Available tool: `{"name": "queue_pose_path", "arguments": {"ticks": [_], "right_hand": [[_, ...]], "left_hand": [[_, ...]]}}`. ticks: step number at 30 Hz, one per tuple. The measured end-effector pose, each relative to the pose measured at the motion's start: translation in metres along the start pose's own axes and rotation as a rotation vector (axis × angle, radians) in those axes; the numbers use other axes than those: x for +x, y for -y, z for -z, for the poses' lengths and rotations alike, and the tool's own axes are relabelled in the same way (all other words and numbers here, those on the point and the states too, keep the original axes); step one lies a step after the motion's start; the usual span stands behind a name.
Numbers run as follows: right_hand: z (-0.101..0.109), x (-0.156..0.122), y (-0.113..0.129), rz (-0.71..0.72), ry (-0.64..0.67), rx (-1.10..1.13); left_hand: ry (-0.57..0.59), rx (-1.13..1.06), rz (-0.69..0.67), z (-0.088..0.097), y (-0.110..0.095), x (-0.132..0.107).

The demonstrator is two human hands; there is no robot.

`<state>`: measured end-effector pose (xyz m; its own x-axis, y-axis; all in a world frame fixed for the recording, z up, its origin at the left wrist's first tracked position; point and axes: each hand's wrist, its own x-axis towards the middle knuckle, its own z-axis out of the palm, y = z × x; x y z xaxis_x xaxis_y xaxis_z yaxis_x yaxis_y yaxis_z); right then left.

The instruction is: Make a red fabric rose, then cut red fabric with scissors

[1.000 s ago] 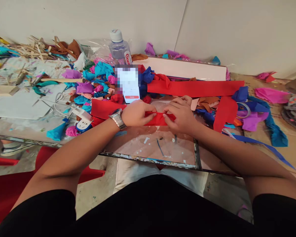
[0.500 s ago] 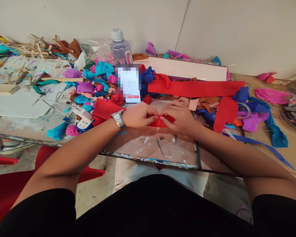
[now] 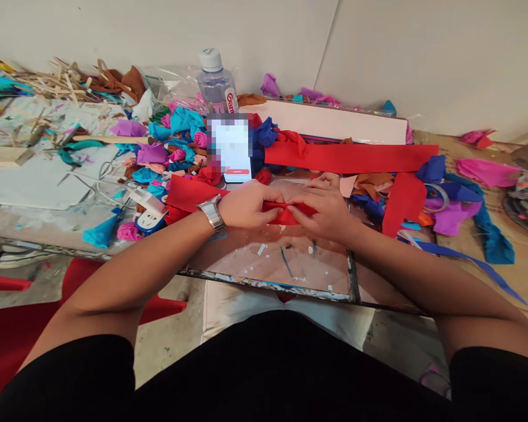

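Observation:
Between both hands a strip of red crepe paper [image 3: 287, 217] is pinched and folded just above the table. My left hand [image 3: 246, 205], with a metal watch on its wrist, grips the strip's left part between thumb and fingers. My right hand [image 3: 319, 205] pinches its right part, the thumb pressed on the front. The two thumbs are a short gap apart. Fingers behind the paper are partly hidden. A red paper piece [image 3: 189, 196] lies beside my left wrist. Beyond the hands a phone [image 3: 232, 149] with a lit screen leans near a water bottle [image 3: 217, 85].
Crumpled coloured paper pieces [image 3: 158, 153] crowd the left of the phone. A white power strip [image 3: 150, 214] and cable lie nearer. Long red strips [image 3: 352, 158] stretch across the back right. Wooden sticks [image 3: 66, 82] pile far left. The table's front edge [image 3: 264, 283] is close to my body.
My thumbs have moved slightly apart, and more of the red paper's fold shows between them. The hands stay in nearly the same place.

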<state>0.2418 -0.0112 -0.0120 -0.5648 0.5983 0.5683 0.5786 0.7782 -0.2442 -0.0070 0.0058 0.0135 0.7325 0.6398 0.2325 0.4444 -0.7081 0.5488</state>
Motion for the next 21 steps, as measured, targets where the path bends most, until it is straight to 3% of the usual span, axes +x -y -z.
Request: {"name": "queue_pose_path", "arguments": {"ticks": [10,14,21], "right_hand": [[0.0023,0.0025,0.001,-0.09,0.024,0.123],[0.0021,0.004,-0.0009,-0.117,0.1,0.275],[0.0059,0.006,0.0006,-0.151,0.076,0.371]], "left_hand": [[-0.057,-0.001,0.032,0.0012,-0.0002,-0.0007],[-0.011,-0.102,0.039,0.0037,0.0013,0.0003],[0.0,-0.139,0.089,0.0042,0.0023,0.0019]]}}
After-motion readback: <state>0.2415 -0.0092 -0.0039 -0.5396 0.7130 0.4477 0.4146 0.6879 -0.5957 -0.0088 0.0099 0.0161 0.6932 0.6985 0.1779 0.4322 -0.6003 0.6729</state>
